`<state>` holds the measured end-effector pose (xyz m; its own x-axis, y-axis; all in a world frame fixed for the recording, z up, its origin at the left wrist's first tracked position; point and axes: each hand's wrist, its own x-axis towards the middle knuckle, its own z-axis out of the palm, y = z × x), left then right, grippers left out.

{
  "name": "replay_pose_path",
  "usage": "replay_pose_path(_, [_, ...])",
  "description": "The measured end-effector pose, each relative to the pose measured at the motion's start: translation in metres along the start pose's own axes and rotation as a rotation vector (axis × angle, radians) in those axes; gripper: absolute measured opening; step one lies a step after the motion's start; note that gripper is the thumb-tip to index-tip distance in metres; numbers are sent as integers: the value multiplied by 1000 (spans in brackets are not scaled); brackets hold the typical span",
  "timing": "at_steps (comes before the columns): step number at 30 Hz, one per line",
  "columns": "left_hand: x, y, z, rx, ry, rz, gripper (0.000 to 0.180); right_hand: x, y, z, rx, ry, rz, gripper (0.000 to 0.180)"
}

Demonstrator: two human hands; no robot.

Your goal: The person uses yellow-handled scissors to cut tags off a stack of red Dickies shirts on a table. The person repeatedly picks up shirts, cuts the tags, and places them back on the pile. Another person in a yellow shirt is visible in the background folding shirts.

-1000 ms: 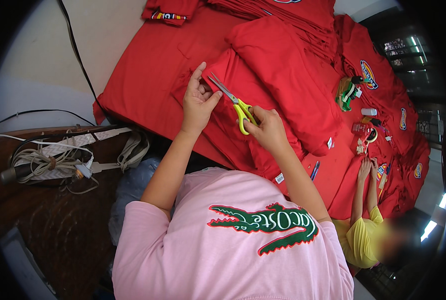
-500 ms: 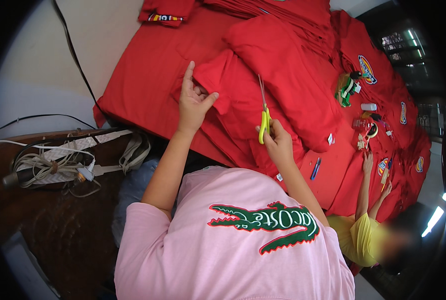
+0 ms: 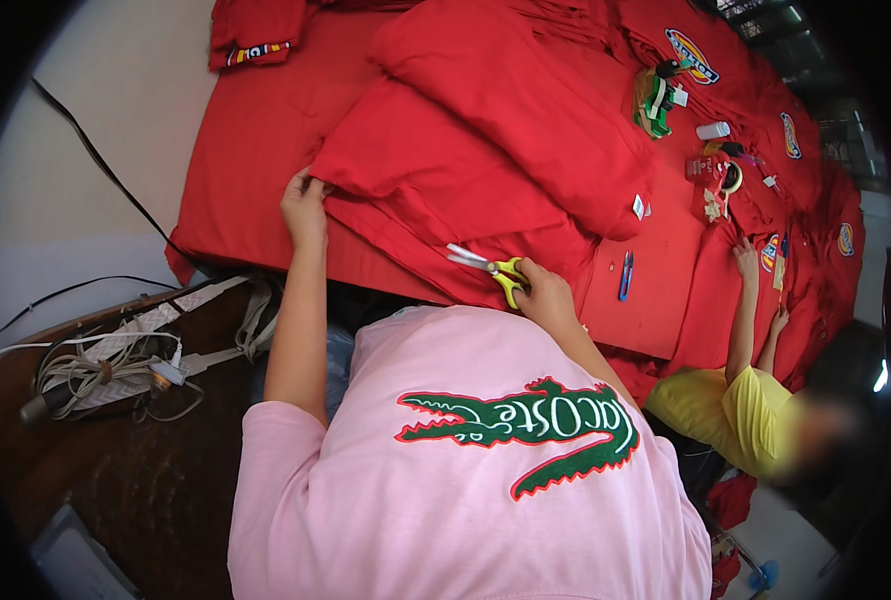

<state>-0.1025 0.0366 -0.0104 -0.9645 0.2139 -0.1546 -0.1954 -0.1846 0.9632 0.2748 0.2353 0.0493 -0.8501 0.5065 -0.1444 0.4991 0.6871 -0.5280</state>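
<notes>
My left hand pinches the left corner of a red garment, which lies spread in loose folds over the table. In my right hand is a pair of scissors with yellow handles. Their blades are parted and point left, over the garment's near edge. Some of the handle is hidden behind my fingers. More red cloth lies in layers beneath the held garment.
A blue pen-like tool lies right of my right hand. Beyond it are a tape roll, a white cylinder and a green holder. At right, a co-worker in a yellow shirt handles red cloth. Coiled cables hang at left.
My left hand, open before, has closed on the garment's corner and come down and left, drawing it flatter. The scissors swung from pointing away to pointing left, and their blades have spread.
</notes>
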Motion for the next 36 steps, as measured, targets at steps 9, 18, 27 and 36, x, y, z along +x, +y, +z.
replay_pose_path(9, [47,48,-39,436,-148,109,16,-11,-3,9,87,141,22,31])
replay_pose_path(18, [74,54,-67,695,-143,90,13,-38,44,-3,-2,169,34,30])
replay_pose_path(27, [108,137,38,824,-487,-502,26,-25,38,-114,414,-235,138,24])
replay_pose_path(36, [13,201,203,-24,-655,346,23,29,59,-246,612,824,88,16])
